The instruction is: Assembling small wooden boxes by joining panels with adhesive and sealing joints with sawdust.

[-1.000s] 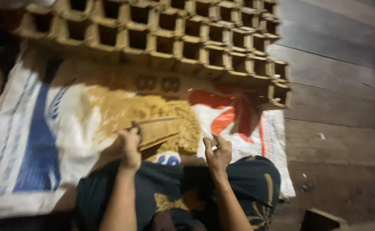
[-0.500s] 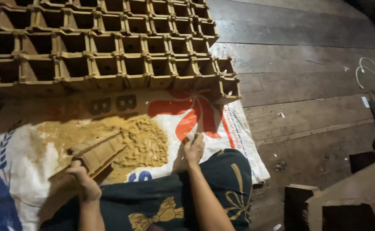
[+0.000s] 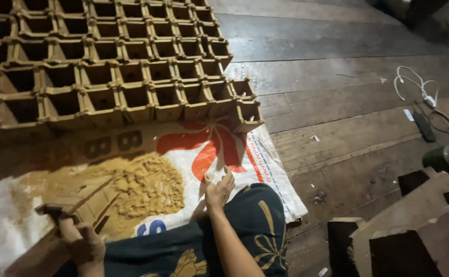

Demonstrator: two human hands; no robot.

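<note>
Seen from the head camera, a wooden box mould of brown slats [image 3: 81,202] is held in the left hand [image 3: 83,243], whose fingers are closed around its near end at the lower left of the frame. The mould's long axis runs up and to the right from that hand, its far end touching a heap of yellow-brown sandy clay [image 3: 142,187] spread on a white woven plastic sack printed with a red flower [image 3: 265,164]. The right hand [image 3: 218,190] is rested loosely open on the sack just right of the heap, nothing gripped, fingertips pointed up the frame; it lies apart from the mould, with the clay between them, so the left hand is the nearer. Beyond the sack, rows of square open-topped clay-coloured moulded boxes [image 3: 132,77] are packed edge to edge, closing off the far side. Dark wooden floorboards [image 3: 347,102] lie open to the right, where a white cable [image 3: 414,84] is trailed and dark wooden blocks [image 3: 414,225] are stacked at the lower right corner.
</note>
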